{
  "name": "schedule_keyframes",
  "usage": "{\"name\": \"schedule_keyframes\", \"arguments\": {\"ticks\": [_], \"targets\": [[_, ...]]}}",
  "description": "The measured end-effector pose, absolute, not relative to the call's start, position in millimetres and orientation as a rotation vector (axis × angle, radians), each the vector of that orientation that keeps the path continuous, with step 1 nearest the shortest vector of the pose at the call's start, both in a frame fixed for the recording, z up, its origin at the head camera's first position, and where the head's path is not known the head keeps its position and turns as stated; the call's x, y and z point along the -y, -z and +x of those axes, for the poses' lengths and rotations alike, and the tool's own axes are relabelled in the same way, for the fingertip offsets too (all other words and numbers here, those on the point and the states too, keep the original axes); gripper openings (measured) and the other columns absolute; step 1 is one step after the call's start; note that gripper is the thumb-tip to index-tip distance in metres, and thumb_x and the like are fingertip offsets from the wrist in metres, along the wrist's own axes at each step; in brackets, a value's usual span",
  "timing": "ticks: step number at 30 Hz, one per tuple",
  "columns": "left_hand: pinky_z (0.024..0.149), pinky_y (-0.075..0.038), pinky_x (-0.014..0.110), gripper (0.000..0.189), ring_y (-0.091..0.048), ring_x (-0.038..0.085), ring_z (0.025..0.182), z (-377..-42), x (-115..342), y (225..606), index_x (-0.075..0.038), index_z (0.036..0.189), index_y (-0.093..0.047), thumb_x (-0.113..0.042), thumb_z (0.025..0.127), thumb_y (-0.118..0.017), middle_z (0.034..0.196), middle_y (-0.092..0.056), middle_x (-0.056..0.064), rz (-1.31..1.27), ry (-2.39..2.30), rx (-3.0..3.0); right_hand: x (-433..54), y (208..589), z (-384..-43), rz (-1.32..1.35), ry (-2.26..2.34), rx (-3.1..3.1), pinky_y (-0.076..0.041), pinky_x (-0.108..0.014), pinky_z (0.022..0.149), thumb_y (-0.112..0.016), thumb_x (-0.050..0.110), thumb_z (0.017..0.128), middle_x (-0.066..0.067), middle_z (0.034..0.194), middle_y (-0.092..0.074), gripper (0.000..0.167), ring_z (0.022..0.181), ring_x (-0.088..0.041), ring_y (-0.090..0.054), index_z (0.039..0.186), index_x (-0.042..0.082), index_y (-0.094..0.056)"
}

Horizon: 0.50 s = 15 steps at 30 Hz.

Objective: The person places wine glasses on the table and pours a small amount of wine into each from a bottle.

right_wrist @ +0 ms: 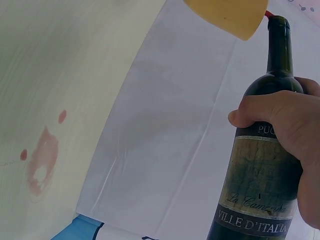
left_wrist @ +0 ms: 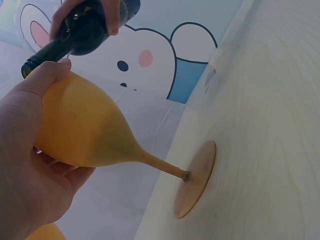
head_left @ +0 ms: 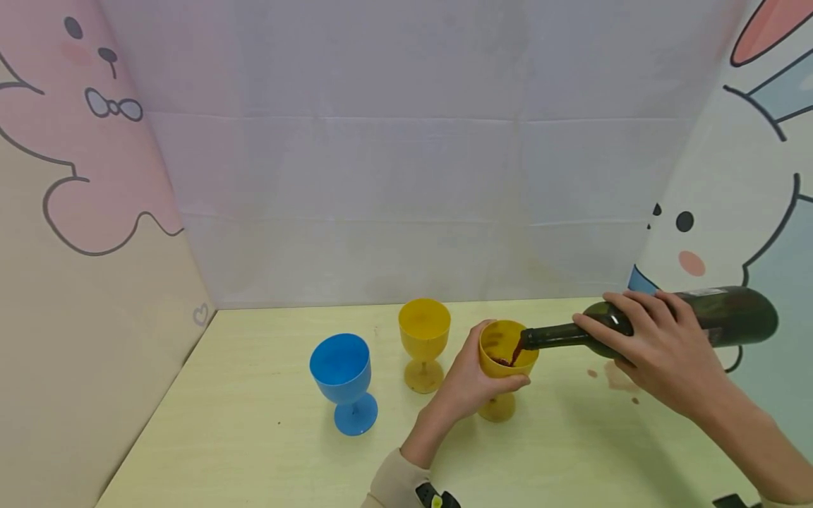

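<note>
My left grip point(head_left: 466, 381) is wrapped round the bowl of a yellow goblet point(left_wrist: 87, 122), thumb on one side and fingers on the other, while its foot rests on the tabletop point(head_left: 254, 416). This goblet is my landmark. My right grip point(head_left: 663, 353) is closed about a dark green bottle point(head_left: 743, 317), tipped nearly level to the goblet's right, with its neck reaching across to the rim. Whether neck and rim touch, I cannot tell. A thin run of dark red liquid point(head_left: 518, 351) falls from the bottle's mouth into the goblet, where some already lies inside the bowl. A second yellow goblet point(head_left: 424, 331) stands upright just left of my landmark and a little behind it; a blue goblet point(head_left: 343, 381) stands upright farther to its left. To its right, reddish spill marks point(right_wrist: 44, 162) stain the tabletop. A pale sheet point(head_left: 381, 169) hangs behind it.
</note>
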<state>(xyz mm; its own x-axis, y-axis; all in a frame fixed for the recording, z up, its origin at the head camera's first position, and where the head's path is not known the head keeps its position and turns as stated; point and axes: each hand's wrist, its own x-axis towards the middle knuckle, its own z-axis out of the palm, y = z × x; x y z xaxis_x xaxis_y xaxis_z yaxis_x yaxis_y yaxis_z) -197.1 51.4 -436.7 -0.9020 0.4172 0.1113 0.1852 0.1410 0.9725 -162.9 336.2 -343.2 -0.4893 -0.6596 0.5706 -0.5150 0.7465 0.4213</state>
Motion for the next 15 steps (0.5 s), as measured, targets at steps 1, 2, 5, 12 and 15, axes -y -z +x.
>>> {"name": "schedule_keyframes", "arguments": {"ticks": [1, 2, 5, 12, 15], "targets": [[0.100, -0.048, 0.028, 0.083, -0.055, 0.009, 0.116, -197.0, -51.4, 436.7, -0.045, 0.143, -0.031, -0.036, 0.079, -0.084, 0.130, -0.052, -0.017, 0.597, -1.853, -2.224, -336.1, 343.1, -162.8, 0.877, 0.250, 2.200, -0.039, -0.065, 0.088, -0.013, 0.051, 0.106, -0.025, 0.123, -0.057, 0.059, 0.104, -0.047, -0.052, 0.139, 0.029, -0.055], [0.100, -0.048, 0.028, 0.083, -0.055, 0.009, 0.116, -197.0, -51.3, 436.8, -0.045, 0.143, -0.031, -0.036, 0.079, -0.084, 0.130, -0.052, -0.017, 0.599, -1.854, -2.222, -336.1, 343.0, -162.8, 0.876, 0.249, 2.202, -0.039, -0.065, 0.089, -0.013, 0.051, 0.106, -0.025, 0.123, -0.057, 0.059, 0.104, -0.047, -0.052, 0.139, 0.029, -0.055], [0.100, -0.048, 0.027, 0.083, -0.055, 0.008, 0.116, -196.9, -51.2, 436.9, -0.045, 0.143, -0.031, -0.036, 0.079, -0.084, 0.130, -0.052, -0.017, 0.604, -1.857, -2.222, -336.0, 343.0, -162.2, 0.871, 0.253, 2.211, -0.039, -0.065, 0.089, -0.012, 0.052, 0.105, -0.025, 0.124, -0.057, 0.059, 0.104, -0.047, -0.052, 0.139, 0.029, -0.055], [0.100, -0.048, 0.027, 0.085, -0.055, 0.007, 0.116, -196.8, -51.4, 436.8, -0.044, 0.144, -0.031, -0.036, 0.078, -0.085, 0.132, -0.052, -0.016, 0.602, -1.856, -2.225, -335.1, 343.6, -160.4, 0.858, 0.261, 2.238, -0.040, -0.065, 0.088, -0.009, 0.055, 0.104, -0.026, 0.124, -0.056, 0.063, 0.104, -0.047, -0.052, 0.140, 0.029, -0.054], [0.100, -0.048, 0.028, 0.085, -0.055, 0.007, 0.116, -196.2, -51.7, 436.2, -0.044, 0.144, -0.031, -0.037, 0.078, -0.085, 0.131, -0.052, -0.017, 0.592, -1.853, -2.233, -334.6, 344.0, -160.0, 0.855, 0.262, 2.246, -0.040, -0.065, 0.088, -0.008, 0.056, 0.103, -0.026, 0.124, -0.055, 0.064, 0.105, -0.047, -0.051, 0.140, 0.029, -0.053]]}}
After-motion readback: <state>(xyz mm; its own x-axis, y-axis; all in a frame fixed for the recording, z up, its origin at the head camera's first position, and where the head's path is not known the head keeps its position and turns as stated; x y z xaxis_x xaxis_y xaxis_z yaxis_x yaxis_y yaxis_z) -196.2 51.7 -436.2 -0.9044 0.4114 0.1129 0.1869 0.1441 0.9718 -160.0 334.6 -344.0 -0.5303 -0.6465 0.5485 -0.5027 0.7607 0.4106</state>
